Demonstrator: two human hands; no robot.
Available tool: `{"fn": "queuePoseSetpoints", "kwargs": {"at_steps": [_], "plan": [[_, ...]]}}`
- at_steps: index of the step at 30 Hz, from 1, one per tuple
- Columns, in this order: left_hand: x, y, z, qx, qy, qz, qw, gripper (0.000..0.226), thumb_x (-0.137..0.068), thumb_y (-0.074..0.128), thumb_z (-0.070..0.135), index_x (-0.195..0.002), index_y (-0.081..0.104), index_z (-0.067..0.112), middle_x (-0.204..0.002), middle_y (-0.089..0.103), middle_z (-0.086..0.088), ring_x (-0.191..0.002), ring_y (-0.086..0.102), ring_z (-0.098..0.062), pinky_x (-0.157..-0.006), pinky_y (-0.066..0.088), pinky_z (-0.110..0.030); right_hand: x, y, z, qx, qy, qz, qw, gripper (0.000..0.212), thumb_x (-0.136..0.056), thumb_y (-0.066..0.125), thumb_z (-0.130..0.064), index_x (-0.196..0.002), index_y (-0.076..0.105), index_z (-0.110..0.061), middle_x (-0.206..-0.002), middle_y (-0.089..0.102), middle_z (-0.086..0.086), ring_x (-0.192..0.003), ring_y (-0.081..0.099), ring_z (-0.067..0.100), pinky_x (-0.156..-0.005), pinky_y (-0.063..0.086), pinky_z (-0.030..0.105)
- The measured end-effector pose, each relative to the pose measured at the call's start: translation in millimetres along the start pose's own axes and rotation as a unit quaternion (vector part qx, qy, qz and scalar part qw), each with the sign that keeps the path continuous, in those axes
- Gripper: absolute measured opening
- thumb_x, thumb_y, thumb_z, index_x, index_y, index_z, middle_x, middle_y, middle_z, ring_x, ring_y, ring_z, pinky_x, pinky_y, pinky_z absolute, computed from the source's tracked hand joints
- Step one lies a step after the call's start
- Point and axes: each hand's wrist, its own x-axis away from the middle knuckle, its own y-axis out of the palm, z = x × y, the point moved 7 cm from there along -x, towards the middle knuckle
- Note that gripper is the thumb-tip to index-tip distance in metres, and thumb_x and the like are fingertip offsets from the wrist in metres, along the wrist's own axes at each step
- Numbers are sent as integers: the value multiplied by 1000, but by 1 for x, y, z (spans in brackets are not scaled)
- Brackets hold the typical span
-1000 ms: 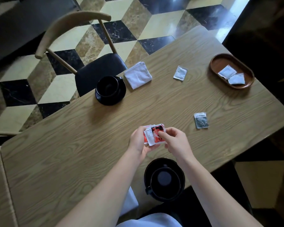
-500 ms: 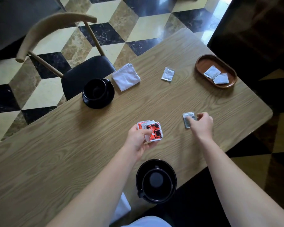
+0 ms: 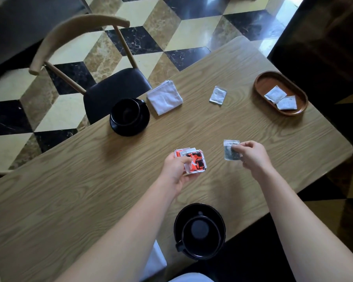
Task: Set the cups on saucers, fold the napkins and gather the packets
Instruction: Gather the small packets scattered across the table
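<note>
Left hand (image 3: pixel 176 169) gripping packet stack (image 3: pixel 194 162), right hand (image 3: pixel 251 154) pinching one dark packet (image 3: pixel 230 151), one loose packet (image 3: pixel 218 95), two in tray (image 3: pixel 262 86), two cups on saucers (image 3: pixel 128 117), one folded napkin (image 3: pixel 164 97)

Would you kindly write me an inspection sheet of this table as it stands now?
Surface: wooden table, grain visible.
Job's things: far cup on its saucer; near cup on its saucer; folded napkin beside the far cup; a second white cloth at the near edge, mostly hidden; loose white packet; two white packets in the wooden tray.
Clutter: nothing seen.
Grippers: left hand holds a stack of red packets; right hand pinches a dark packet.
Cables: nothing seen.
Surroundings: chair at the far side; checkered stone floor.
</note>
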Motion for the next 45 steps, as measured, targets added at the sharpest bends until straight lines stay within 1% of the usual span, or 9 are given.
{"fn": "queuePoseSetpoints", "kwargs": {"at_steps": [5, 10, 13, 18, 22, 32, 34, 39, 45], "plan": [[-6, 17, 10, 35, 12, -39, 999, 13, -94, 62, 15, -107, 64, 11, -94, 70, -13, -78, 67, -26, -83, 57, -49, 47, 60, -35, -148, -2, -190, 970, 22, -82, 80, -19, -76, 59, -23, -72, 63, -3, -43, 43, 4, -38, 31, 16], [-13, 23, 18, 24, 24, -58, 998, 36, -88, 69, 2, -123, 59, 5, -97, 73, -12, -74, 74, -21, -66, 63, -38, 51, 80, -49, -66, -54, -179, 980, 25, -83, 77, -8, -79, 53, -16, -57, 48, -6, -43, 34, 9, -41, 25, 21], [-18, 19, 21, 13, 24, -41, 999, 34, -87, 66, -6, -117, 61, 11, -91, 74, -8, -66, 74, -17, -59, 61, -33, 34, 78, -56, -66, -36, -194, 978, 19, -84, 77, -20, -84, 58, -17, -73, 62, -3, -46, 43, 7, -44, 29, 21], [-27, 6, 21, 28, 19, -24, 999, 36, -85, 66, -7, -116, 62, 11, -84, 76, -5, -64, 74, -17, -53, 58, -30, -55, 53, -89, 53, -60, -38, 996, 21, -86, 75, -26, -96, 61, -14, -82, 65, 0, -60, 63, 12, -51, 47, 24], [-29, -8, 12, 30, 15, -5, 999, 34, -84, 67, -7, -114, 63, 11, -83, 77, -6, -67, 75, -20, -55, 58, -31, -112, 48, -119, 92, -53, 62, 992, 28, -81, 78, -29, -74, 60, -8, -77, 65, 10, -72, 70, 27, -72, 61, 43], [-29, -53, 21, 68, 25, 34, 997, 34, -84, 67, -6, -113, 61, 10, -80, 78, -6, -68, 76, -21, -62, 61, -37, -152, 67, -131, 183, -25, 176, 967, 39, -78, 75, -26, -109, 71, -4, -115, 72, 14, -105, 70, 30, -77, 49, 29], [-26, -62, 25, 76, 29, 45, 996, 34, -84, 67, -6, -114, 61, 9, -80, 78, -6, -69, 75, -21, -61, 60, -36, -144, 75, -132, 143, -26, 153, 977, 34, -76, 74, -27, -105, 73, -8, -108, 73, 12, -99, 70, 28, -80, 54, 31], [0, -80, 23, 98, 38, 58, 993, 30, -86, 66, -5, -111, 62, 10, -86, 77, -9, -74, 74, -24, -63, 59, -33, -47, 110, -116, -47, -72, -43, 995, 18, -80, 70, -20, -73, 52, -21, -67, 53, -1, -47, 46, 10, -40, 29, 18], [61, -89, 0, 96, 95, 25, 991, 27, -87, 68, 2, -112, 62, 13, -92, 77, -7, -74, 74, -21, -72, 57, -35, 140, 112, -35, -99, -101, -248, 958, 18, -75, 79, -29, -77, 63, -22, -68, 67, -1, -47, 52, 8, -38, 34, 18]]}}
